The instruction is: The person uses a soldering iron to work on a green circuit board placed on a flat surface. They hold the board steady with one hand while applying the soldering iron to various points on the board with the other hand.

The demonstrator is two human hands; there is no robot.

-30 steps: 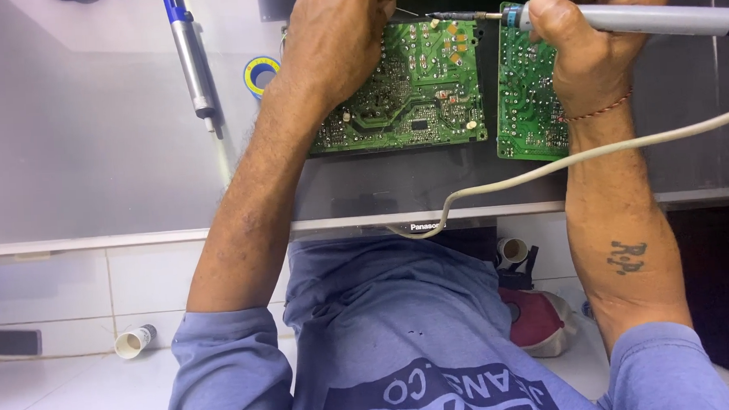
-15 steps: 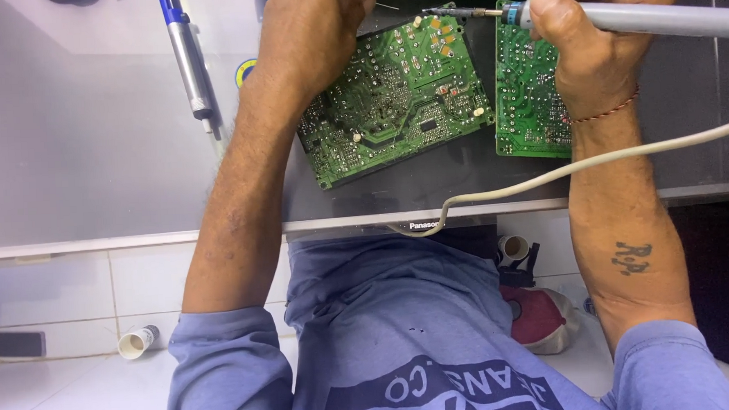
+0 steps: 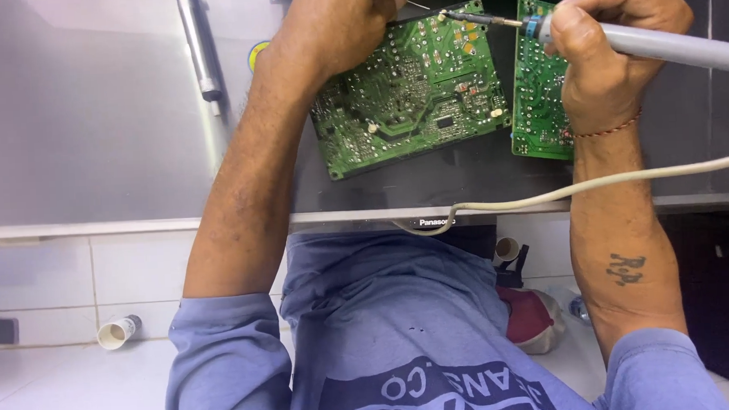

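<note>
My left hand (image 3: 336, 26) grips the upper left corner of a green circuit board (image 3: 413, 92), which lies tilted on a dark panel (image 3: 429, 182). My right hand (image 3: 607, 47) holds a grey soldering iron (image 3: 669, 46) like a pen, its metal tip touching the top edge of that board. A second green circuit board (image 3: 536, 91) lies right beside it, partly under my right hand. The iron's pale cord (image 3: 561, 192) runs across my right forearm.
A blue and silver pen-shaped tool (image 3: 196, 44) and a yellow-rimmed round object (image 3: 255, 54) lie on the grey surface (image 3: 90, 118) to the left. A third green board shows at the top edge. Below lie a white tube (image 3: 118, 330), tiled floor and a red cloth (image 3: 529, 317).
My left hand has turned the circuit board so that it lies tilted instead of square, and shifted it slightly. The soldering iron's tip stays at the board's top edge.
</note>
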